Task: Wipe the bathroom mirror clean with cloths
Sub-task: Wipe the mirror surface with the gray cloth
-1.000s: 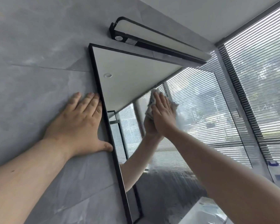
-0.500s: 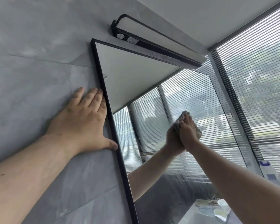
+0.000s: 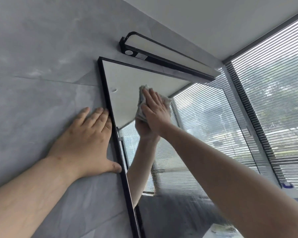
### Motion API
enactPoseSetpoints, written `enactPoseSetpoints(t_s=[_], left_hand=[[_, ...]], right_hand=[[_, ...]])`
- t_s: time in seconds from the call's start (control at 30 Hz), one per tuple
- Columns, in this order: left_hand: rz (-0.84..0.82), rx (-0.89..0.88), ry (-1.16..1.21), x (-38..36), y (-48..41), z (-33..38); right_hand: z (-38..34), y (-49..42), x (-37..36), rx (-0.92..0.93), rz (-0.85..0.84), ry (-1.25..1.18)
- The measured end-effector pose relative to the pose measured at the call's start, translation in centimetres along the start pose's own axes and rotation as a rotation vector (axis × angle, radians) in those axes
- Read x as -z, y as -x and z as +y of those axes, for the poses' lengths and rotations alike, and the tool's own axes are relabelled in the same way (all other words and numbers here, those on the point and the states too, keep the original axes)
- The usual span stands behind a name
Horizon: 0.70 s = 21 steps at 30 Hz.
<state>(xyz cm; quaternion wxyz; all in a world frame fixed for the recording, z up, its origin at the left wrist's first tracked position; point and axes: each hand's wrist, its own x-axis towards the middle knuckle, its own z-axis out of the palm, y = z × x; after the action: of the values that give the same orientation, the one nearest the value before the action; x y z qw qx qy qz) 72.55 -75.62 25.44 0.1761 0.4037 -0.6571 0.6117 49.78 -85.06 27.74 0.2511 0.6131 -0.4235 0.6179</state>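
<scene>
A black-framed bathroom mirror [image 3: 205, 134] hangs on the grey tiled wall and reflects window blinds and the ceiling. My right hand [image 3: 154, 112] presses a pale grey cloth [image 3: 165, 98] flat against the upper left part of the glass, fingers straight and pointing up. Only the cloth's edges show around the hand. My left hand [image 3: 86, 141] rests flat on the wall tile just left of the mirror frame, its thumb and forefinger touching the frame's edge.
A black bar lamp [image 3: 162, 55] juts from the wall right above the mirror. Window blinds [image 3: 273, 103] fill the right side. A white bottle with a blue top [image 3: 292, 193] stands at the lower right. Part of a white basin [image 3: 220, 231] shows at the bottom.
My right hand has swept the cloth from the mirror's middle up and left to its upper left part. My left hand stays on the wall beside the frame.
</scene>
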Motion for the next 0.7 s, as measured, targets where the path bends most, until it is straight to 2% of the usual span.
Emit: enactPoseSetpoints(t_s=[0.13,0.27,0.43,0.57,0.63,0.7], left_hand=[[0.055,-0.014,0.054,-0.4,-0.5,-0.8],[0.103,-0.035,0.089,1.3,-3.0,-3.8],[-0.099,0.085,-0.075,2.2,-6.2,-5.0],[-0.02,0.071,-0.066,1.4,-6.1,-5.2],[0.009,0.063,-0.085,0.9,-6.2,-5.4],[0.013,0.054,-0.094,0.5,-6.3,-5.4]], right_hand=[[6.6,-1.4,0.7,-0.227,0.0,0.03],[12.9,0.6,1.9,-0.357,-0.075,0.208],[13.2,0.6,-0.5,-0.531,0.221,-0.034],[12.4,-1.9,-0.2,-0.461,0.202,-0.031],[10.4,-4.0,0.2,-0.307,0.057,0.041],[6.9,-5.9,0.3,-0.164,0.005,-0.018]])
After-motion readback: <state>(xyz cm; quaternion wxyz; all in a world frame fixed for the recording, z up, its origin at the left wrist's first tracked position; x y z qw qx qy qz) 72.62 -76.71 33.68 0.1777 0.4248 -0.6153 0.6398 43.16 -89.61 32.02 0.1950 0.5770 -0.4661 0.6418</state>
